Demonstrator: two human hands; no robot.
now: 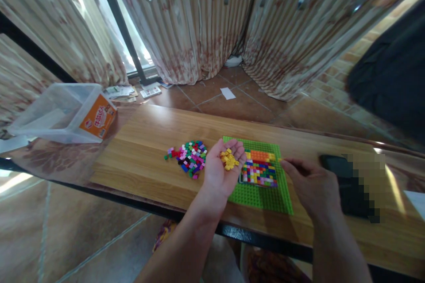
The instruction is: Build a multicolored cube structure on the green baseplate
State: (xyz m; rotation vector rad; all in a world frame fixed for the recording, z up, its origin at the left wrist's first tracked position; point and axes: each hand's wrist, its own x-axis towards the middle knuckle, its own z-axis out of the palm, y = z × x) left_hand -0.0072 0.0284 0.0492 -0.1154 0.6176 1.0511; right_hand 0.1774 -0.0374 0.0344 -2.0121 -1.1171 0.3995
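Note:
Palm up, my left hand (pixel 221 170) cups a heap of small yellow toy bricks (pixel 228 160) over the left side of a green studded baseplate (pixel 265 203). Multicoloured bricks (pixel 260 172) are packed in rows on the plate, with an orange and yellow strip (pixel 260 155) along their far side. At the plate's right edge, my right hand (pixel 307 181) pinches a small yellow brick (pixel 279 159) between thumb and finger. Its other fingers are curled. A loose pile of mixed-colour bricks (pixel 192 157) lies left of my left hand.
The wooden table (pixel 149 150) carries a dark flat object (pixel 348 190) at the right, partly blurred out. A clear plastic bin (pixel 49 115) with an orange label stands at the far left. Curtains (pixel 199 31) hang behind, and a person's dark clothing (pixel 392 70) shows at upper right.

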